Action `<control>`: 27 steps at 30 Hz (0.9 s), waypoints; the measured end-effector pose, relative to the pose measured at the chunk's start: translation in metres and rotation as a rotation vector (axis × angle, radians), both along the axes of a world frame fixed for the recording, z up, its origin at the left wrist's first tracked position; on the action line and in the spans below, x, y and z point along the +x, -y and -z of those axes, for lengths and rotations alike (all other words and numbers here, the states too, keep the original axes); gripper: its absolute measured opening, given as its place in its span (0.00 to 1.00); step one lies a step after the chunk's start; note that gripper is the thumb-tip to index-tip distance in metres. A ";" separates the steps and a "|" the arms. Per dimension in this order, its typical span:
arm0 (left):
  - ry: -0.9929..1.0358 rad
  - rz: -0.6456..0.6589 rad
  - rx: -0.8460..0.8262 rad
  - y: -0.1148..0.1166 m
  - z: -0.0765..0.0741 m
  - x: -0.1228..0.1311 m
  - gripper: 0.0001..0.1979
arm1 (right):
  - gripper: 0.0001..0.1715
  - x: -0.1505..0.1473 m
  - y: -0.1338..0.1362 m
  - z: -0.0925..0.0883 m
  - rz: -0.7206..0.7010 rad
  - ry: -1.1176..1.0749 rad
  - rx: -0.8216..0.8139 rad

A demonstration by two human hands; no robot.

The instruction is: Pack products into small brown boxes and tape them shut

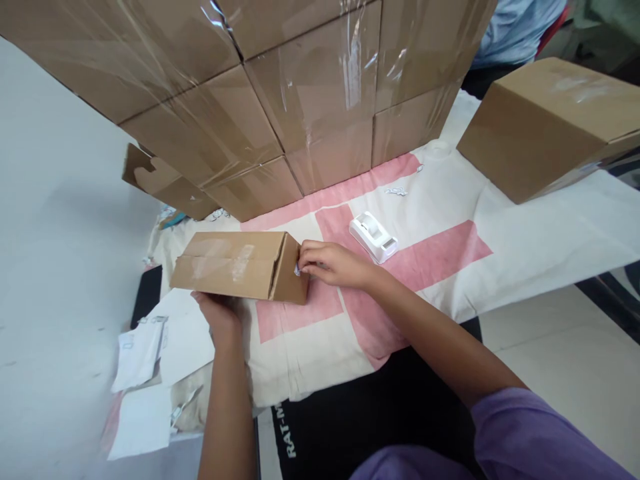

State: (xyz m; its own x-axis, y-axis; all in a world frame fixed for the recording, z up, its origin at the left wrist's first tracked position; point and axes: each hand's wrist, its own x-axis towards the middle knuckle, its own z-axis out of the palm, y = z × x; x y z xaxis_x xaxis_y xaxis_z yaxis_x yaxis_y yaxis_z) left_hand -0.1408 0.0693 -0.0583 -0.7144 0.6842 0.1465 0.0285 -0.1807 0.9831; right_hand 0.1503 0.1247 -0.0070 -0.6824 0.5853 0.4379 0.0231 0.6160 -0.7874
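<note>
Both hands at a small cardboard box [235,263] on the cream-and-pink cloth [450,220].
The box lies toward the cloth's left edge, just in front of a stack of taped cartons [280,87]. The left hand [220,313] is against its near side, fingers hidden, so I cannot tell how open it is. The right hand [333,265] is nearly closed, fingertips pinched on a white scrap [297,270] at the box's right end. A white tape dispenser [374,237] sits just beyond.
</note>
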 end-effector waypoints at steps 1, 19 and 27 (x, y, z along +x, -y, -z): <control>-0.002 -0.017 -0.018 0.000 0.001 -0.001 0.32 | 0.06 0.002 -0.001 -0.001 0.006 0.017 -0.007; 0.079 -0.099 -0.103 0.002 -0.005 -0.006 0.29 | 0.79 0.003 0.054 -0.029 0.333 0.025 -0.066; 0.073 0.024 -0.325 -0.002 -0.010 -0.014 0.37 | 0.70 0.223 0.220 -0.043 1.518 0.282 0.260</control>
State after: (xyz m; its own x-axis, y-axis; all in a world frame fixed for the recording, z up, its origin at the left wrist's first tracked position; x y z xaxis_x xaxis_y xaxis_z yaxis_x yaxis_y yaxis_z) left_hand -0.1547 0.0714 -0.0478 -0.6980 0.7036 -0.1334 -0.0449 0.1429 0.9887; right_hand 0.3734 -0.0951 0.0356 0.3788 0.7072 0.5970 0.8477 -0.0063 -0.5304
